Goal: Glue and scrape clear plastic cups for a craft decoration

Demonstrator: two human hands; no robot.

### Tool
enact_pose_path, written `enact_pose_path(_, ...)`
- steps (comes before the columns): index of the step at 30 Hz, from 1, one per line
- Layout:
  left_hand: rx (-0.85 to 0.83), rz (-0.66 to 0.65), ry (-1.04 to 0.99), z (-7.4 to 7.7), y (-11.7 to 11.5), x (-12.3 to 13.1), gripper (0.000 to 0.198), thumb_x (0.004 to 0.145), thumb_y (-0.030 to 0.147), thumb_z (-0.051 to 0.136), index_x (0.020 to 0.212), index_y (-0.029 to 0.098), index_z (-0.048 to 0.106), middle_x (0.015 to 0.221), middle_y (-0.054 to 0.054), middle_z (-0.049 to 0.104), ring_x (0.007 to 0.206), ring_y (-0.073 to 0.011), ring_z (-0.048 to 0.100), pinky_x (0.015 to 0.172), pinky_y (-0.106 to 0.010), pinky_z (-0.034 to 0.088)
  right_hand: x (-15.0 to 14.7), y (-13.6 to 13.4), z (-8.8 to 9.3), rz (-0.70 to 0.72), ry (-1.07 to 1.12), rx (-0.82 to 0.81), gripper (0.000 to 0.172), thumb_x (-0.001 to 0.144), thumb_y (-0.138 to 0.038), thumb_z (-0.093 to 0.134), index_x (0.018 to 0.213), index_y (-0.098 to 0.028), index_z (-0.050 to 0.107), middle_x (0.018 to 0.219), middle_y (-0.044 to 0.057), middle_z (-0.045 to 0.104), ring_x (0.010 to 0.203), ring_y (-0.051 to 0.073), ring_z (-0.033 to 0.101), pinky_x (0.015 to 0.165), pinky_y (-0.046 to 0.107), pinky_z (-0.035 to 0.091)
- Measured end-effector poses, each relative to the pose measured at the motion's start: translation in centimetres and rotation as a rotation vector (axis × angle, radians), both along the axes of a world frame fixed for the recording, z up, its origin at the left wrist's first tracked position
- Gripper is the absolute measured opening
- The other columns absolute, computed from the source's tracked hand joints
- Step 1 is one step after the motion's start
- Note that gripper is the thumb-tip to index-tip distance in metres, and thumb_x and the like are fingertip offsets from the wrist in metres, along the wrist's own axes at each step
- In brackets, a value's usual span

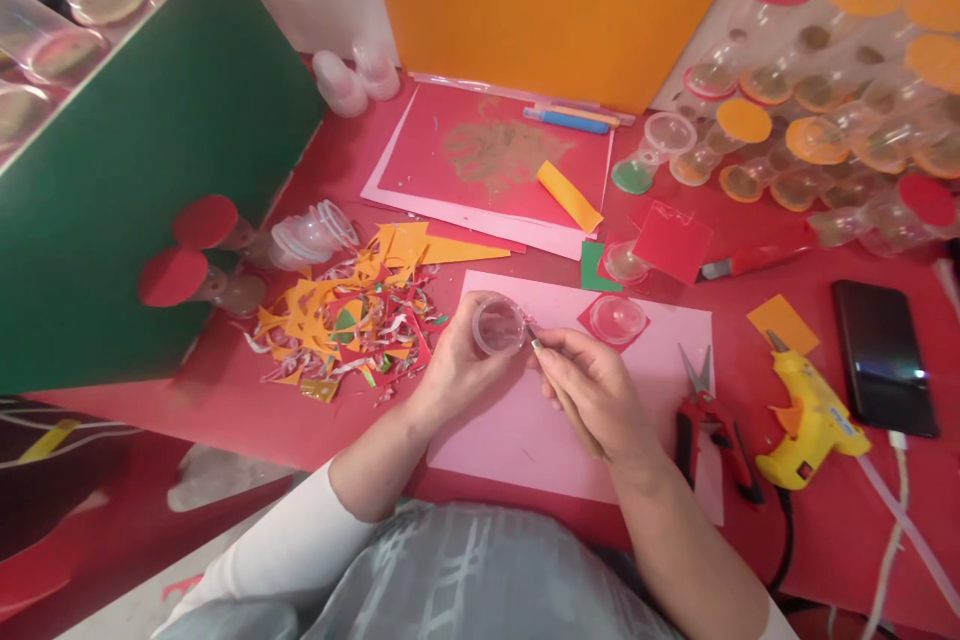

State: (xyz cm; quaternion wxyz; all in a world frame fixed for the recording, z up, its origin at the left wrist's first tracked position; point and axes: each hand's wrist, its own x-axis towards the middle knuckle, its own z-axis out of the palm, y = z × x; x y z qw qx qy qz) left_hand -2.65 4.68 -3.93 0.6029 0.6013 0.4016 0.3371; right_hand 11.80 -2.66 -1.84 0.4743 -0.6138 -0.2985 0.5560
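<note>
My left hand (463,365) is wrapped round a small clear plastic cup (499,325), its round opening facing up toward me. In my right hand (600,385) is a craft knife (568,403) with a tan handle. Its dark metal tip meets the cup's rim on the right side. Both hands are above a pink sheet (487,445) lying on the red table. Just beyond my right hand, a clear round plastic piece (616,318) rests on a red paper square. Another clear piece (625,262) lies behind it, partly covered by a red square (673,240).
Paper scraps (352,320) are heaped at left, near stacked clear cups (315,232). Red-handled snips (709,430), a yellow glue gun (810,410) and a phone (885,355) lie at right. Bottle-like plastic assemblies (817,100) crowd the back right. A green board (150,190) stands left.
</note>
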Motion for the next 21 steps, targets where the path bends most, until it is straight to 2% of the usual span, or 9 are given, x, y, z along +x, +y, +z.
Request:
enact_pose_path(3,-0.011,-0.008,-0.005,-0.25,-0.13,0.02,0.032,0.08,0.027,0.074,0.102,0.022,0.051,0.1,-0.004,0.065,0.091,-0.0164,0.069,0.08,-0.028,0.055,-0.08,0.04,0.01,-0.004,-0.004,-0.025,0.021,0.079,-0.038,0.067,0.09,-0.02,0.07,0.061,-0.004,0.061,0.047,0.01,0.054,0.043,0.022,0.046)
enact_pose_path(8,0.061,-0.001,0.038,-0.61,-0.23,-0.04,0.028,0.079,0.021,0.071,0.098,0.022,0.051,0.093,-0.001,0.064,0.079,-0.0127,0.065,0.072,-0.024,0.052,-0.34,0.08,-0.05,-0.03,-0.002,-0.041,0.021,0.077,-0.039,0.067,0.086,-0.02,0.069,0.055,-0.005,0.059,0.045,0.011,0.053,0.043,0.022,0.044)
enact_pose_path(16,0.028,-0.032,0.013,-0.16,-0.22,-0.02,0.028,0.078,0.02,0.071,0.096,0.023,0.05,0.089,-0.001,0.066,0.077,-0.0128,0.066,0.071,-0.023,0.053,-0.68,0.13,-0.21,-0.051,-0.006,-0.041,0.02,0.077,-0.04,0.067,0.084,-0.021,0.067,0.051,-0.006,0.056,0.043,0.012,0.05,0.043,0.024,0.042)
enact_pose_path(21,0.076,-0.08,0.06,-0.13,-0.54,0.14,0.023,0.079,0.019,0.07,0.095,0.022,0.053,0.087,0.0,0.064,0.076,-0.0131,0.064,0.07,-0.024,0.053,-0.68,0.52,-0.11,-0.094,0.004,-0.001,0.02,0.076,-0.04,0.067,0.08,-0.021,0.067,0.053,-0.005,0.057,0.043,0.01,0.049,0.041,0.022,0.04)
